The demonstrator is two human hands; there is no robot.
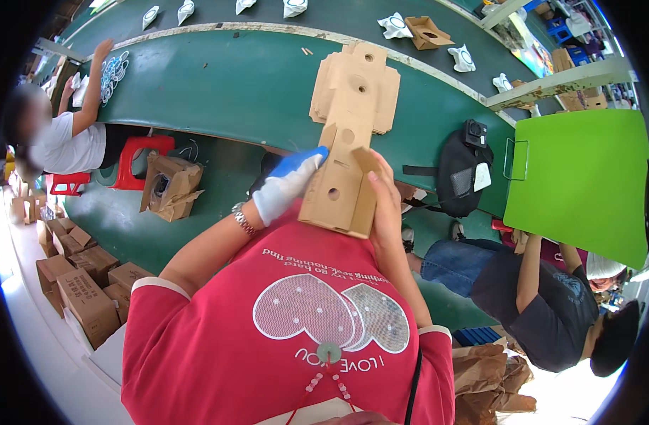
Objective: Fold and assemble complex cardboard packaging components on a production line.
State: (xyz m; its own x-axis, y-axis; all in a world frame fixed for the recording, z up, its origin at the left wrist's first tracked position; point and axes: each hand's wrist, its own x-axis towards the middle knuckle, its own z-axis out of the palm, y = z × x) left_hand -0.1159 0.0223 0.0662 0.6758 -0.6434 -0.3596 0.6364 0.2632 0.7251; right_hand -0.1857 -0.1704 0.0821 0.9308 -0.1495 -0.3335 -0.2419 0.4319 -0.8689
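Observation:
A brown cardboard blank with round holes is in front of my chest, its near part folded up into a shallow trough with raised side walls. My left hand, in a blue and white glove, grips its left wall. Bare, my right hand is closed around the right wall, thumb near the raised flap. The blank's far end reaches over a stack of flat cardboard blanks on the green table; where one ends and the other begins is hard to make out.
A black bag with a small camera rests at the table's right edge, near a bright green board. White packets sit on the conveyor beyond. Co-workers are at left and right. Cartons stand at lower left.

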